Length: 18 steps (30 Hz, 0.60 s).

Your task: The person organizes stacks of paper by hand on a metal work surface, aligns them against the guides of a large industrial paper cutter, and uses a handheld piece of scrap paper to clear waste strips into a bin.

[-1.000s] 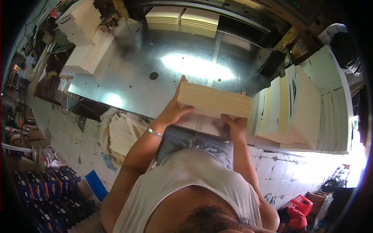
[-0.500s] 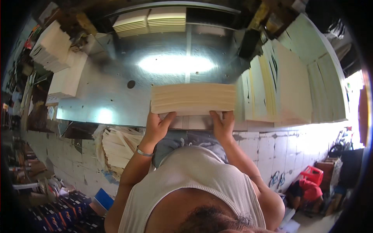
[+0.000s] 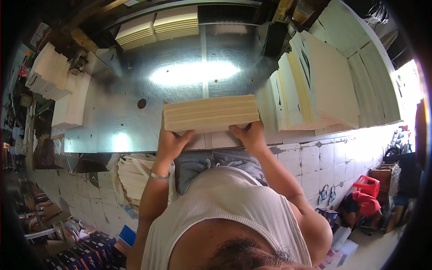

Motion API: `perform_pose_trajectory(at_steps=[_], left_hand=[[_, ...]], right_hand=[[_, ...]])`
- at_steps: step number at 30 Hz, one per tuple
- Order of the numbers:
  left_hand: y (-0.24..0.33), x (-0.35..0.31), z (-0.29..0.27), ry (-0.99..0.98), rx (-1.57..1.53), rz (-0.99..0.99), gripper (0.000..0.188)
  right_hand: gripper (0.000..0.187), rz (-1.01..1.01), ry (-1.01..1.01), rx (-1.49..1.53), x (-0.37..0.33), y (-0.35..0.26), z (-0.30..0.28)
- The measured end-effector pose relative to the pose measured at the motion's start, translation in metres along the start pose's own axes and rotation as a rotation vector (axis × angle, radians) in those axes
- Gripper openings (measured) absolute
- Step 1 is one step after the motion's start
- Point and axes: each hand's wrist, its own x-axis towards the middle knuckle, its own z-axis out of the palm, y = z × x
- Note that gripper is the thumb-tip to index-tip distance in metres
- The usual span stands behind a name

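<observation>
Both hands hold a thick cream-coloured stack of paper (image 3: 211, 112) at the front edge of a shiny metal table (image 3: 108, 105). The stack's layered edges show, with thin lines between bundles. My left hand (image 3: 173, 143) grips its left end, the thumb pressed against the near lower edge. On the right end my right hand (image 3: 250, 136) does the same, its thumb pointing inward. The other fingers of both hands are mostly hidden along the stack's ends. I cannot tell whether the stack rests on the table or is lifted slightly.
Paper stacks stand at the table's back (image 3: 175, 22), on its left (image 3: 74, 101) and in tall piles on its right (image 3: 333, 81). Below lies a bag of paper strips (image 3: 137, 177). Flip-flops (image 3: 327, 194), a red stool (image 3: 366, 184) and a person in red (image 3: 366, 203) are behind right.
The whole view has shifted and turned slightly, so the table and the stack sit farther left and tilted. Both hands keep their grip on the stack of paper.
</observation>
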Motion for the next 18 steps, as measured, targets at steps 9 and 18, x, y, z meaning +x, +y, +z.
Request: perform_pose_trajectory(at_steps=[9,18], left_hand=[[-0.012,0.019,-0.01,-0.218,0.071,0.056,0.066],[-0.005,-0.01,-0.01,-0.028,0.017,0.086,0.059]], right_hand=[[0.056,0.0,-0.344,-0.464,0.029,-0.031,-0.02],[0.055,-0.091,-0.281,-0.418,-0.006,-0.011,-0.016]])
